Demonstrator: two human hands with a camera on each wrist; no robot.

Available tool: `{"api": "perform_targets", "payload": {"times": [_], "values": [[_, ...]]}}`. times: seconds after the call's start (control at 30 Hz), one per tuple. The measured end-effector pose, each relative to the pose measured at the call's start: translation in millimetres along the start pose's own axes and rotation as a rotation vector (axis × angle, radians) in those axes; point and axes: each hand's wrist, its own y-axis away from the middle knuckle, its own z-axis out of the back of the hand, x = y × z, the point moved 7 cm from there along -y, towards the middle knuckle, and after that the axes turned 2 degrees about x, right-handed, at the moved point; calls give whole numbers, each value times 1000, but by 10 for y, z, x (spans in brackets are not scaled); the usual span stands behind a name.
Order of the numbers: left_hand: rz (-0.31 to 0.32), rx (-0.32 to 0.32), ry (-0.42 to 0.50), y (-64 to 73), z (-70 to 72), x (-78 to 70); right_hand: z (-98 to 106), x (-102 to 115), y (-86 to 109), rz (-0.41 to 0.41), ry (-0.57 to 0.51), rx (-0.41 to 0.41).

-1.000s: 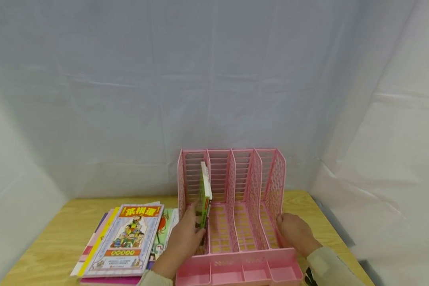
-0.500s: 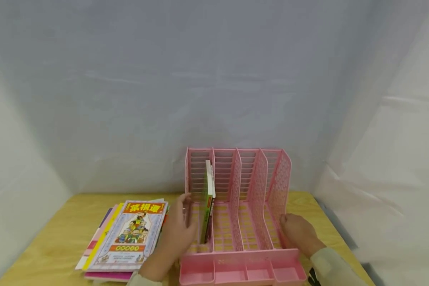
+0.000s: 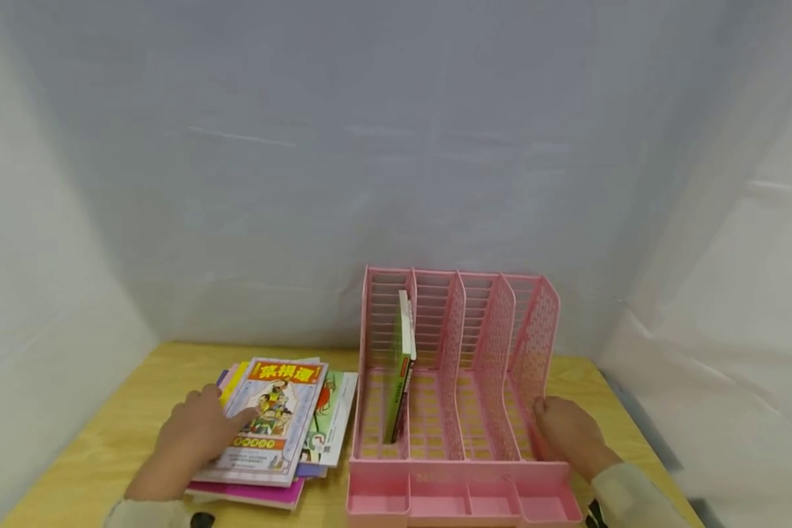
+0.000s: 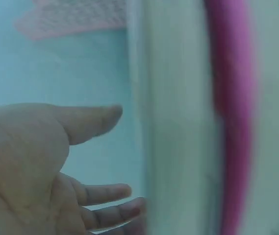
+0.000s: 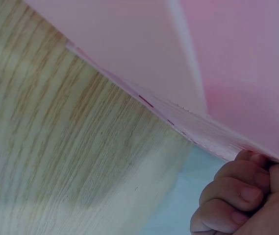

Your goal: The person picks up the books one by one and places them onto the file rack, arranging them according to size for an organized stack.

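A pink desk file rack (image 3: pixel 537 330) with upright dividers stands on the wooden table. My right hand (image 3: pixel 570 433) grips the lower edge of its right side wall; in the right wrist view the fingers (image 5: pixel 235 191) are curled at that edge. One thin green-and-white book (image 3: pixel 401 374) stands in the leftmost slot, leaning on the divider. To the left lies a stack of books, topped by a comic book (image 3: pixel 290 400) with a red title band. Over the left side of this stack is my left hand (image 3: pixel 194 433), its fingers spread. The left wrist view has the thumb and fingers beside the page edges (image 4: pixel 178 122).
Under the comic book, a crab-cover book (image 3: pixel 333 418) sticks out right and a magenta book (image 3: pixel 270 493) sticks out in front. Small open trays (image 3: pixel 435 506) run along the rack's front. Pale sheeting (image 3: pixel 396 147) hangs behind and beside the table (image 3: pixel 125 396).
My left hand has let go of the green-and-white book in the leftmost slot and moved left to the stack. The right hand stays on the rack. The head view has swung left.
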Motion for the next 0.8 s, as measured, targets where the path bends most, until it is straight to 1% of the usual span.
{"api": "perform_targets", "payload": {"times": [0.07, 0.13, 0.27, 0.33, 0.43, 0.53, 0.6, 0.7, 0.73, 0.77, 0.8], "values": [[22, 36, -24, -28, -30, 114, 31, 18, 21, 36, 38, -25], [47, 50, -7, -48, -61, 206, 51, 29, 34, 50, 54, -32], [77, 98, 98, -94, -144, 345, 72, 23, 39, 39, 49, -31], [85, 132, 170, -120, -184, 393, 73, 15, 38, 37, 53, -27], [76, 156, 248, -145, -204, 430, 80, 11, 34, 45, 68, -34], [58, 167, 292, -147, -202, 438, 74, 8, 25, 56, 85, -30], [50, 168, 301, -142, -195, 441, 74, -2, 20, 44, 71, -26], [50, 157, 287, -132, -163, 454, 80, -11, 16, 27, 39, -33], [54, 154, 284, -124, -149, 462, 78, -7, 16, 30, 40, -34], [57, 149, 278, -118, -134, 471, 76, 13, 19, 56, 62, -37], [61, 146, 273, -109, -117, 478, 74, 26, 22, 65, 69, -39]]}}
